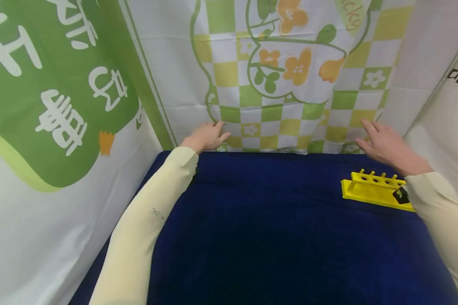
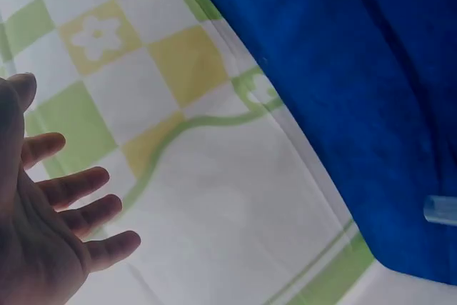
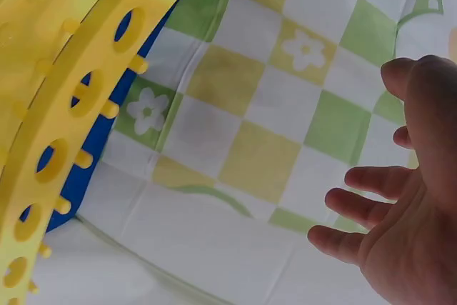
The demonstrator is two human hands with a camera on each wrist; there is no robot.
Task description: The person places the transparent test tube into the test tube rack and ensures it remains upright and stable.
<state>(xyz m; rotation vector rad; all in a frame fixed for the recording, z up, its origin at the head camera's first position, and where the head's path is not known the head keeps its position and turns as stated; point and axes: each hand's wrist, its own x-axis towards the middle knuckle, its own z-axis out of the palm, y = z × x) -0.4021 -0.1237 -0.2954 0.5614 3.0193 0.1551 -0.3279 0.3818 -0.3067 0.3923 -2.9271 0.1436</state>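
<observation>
My left hand [image 1: 207,137] is held out near the far left corner of the blue-covered table, fingers spread and holding nothing. In the left wrist view the fingers [image 2: 75,185] stand apart over the checked curtain. My right hand [image 1: 391,146] reaches out at the far right, also bare, above a yellow test tube rack [image 1: 374,195]. The rack has a row of round holes and several pegs; my right sleeve and wrist hide its right end. In the right wrist view the rack [image 3: 86,98] lies left of the hand [image 3: 421,226], apart from it.
The dark blue tablecloth [image 1: 271,228] spreads between both arms. A checked curtain [image 1: 263,114] hangs behind it, with printed cloth walls [image 1: 61,140] left and right [image 1: 446,127]. A clear tube end [image 2: 440,210] shows on the blue cloth at the left wrist view's right edge.
</observation>
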